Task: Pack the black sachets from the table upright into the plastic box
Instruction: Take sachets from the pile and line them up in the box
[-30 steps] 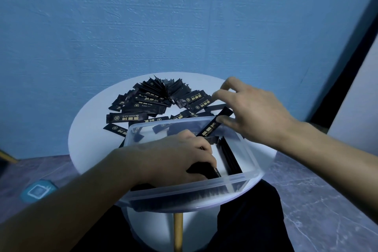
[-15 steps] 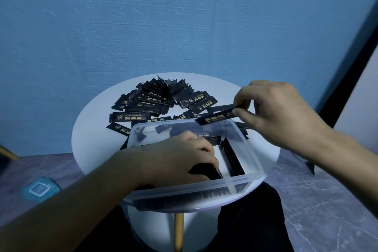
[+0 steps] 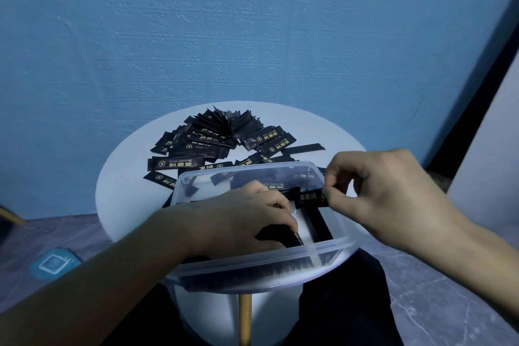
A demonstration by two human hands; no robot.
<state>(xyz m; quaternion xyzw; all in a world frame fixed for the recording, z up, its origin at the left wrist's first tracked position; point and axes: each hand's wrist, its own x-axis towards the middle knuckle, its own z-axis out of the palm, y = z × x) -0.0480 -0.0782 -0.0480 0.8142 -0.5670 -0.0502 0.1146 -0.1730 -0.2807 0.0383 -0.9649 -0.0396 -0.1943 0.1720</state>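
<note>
Right hand (image 3: 393,199) has dropped from the far rim to over the plastic box (image 3: 252,264), fingers pinching one sachet (image 3: 310,199) by its end, lying level. Left hand (image 3: 238,219) sits in its way, fingers curled over the packed row (image 3: 320,227). Loose pile (image 3: 224,135) lies behind the box on the table (image 3: 126,177).
</note>
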